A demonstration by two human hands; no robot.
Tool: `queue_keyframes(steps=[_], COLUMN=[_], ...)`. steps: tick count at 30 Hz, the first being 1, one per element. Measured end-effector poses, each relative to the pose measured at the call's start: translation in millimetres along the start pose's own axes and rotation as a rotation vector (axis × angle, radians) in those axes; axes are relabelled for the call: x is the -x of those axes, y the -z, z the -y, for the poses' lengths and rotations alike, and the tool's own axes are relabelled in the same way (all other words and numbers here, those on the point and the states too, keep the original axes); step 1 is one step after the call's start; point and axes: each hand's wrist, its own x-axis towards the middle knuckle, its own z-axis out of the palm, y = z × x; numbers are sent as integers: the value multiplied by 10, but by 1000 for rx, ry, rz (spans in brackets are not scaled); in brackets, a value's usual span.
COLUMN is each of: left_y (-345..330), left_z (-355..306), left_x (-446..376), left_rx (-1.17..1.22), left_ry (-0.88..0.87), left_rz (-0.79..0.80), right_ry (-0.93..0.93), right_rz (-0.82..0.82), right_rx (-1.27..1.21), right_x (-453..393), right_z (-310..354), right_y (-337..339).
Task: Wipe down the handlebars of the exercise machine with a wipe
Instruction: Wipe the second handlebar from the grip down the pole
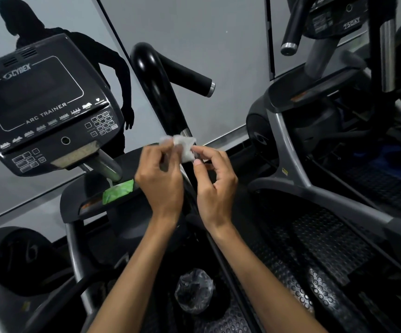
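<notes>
A: Hands?
B: Together, just in front of the handlebar (161, 92). Left hand (158, 179) and right hand (215, 186) both pinching one white wipe (183, 147), apparently opening it out.
A: Wipe against the bar?
B: Right at the lower shaft, near the metal collar; contact unclear.
A: Bar's axis?
B: Rising up and away from the hands, bending over at the top, side grip (189, 78) sticking out right.
A: Nearer hand?
B: About even, one either side. Green packet (117, 193) below left.

green wipe packet (118, 193) on the ledge, crumpled plastic bag (194, 291) below.
</notes>
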Motion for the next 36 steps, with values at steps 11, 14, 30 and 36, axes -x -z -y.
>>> queue_keyframes(steps=[11, 14, 30, 36], left_y=[-2, 12, 2, -16], left_z=[-33, 78, 203, 69], left_x=[-89, 195, 0, 243], left_rx=[-16, -26, 4, -46], left_ry=[-7, -62, 66, -99], left_rz=[-25, 27, -37, -27], right_ry=[6, 20, 2, 24], right_rz=[-25, -24, -41, -29], right_rx=[-6, 27, 59, 23], right_x=[63, 25, 31, 46], right_z=[28, 4, -35, -62], right_y=[-35, 7, 31, -6])
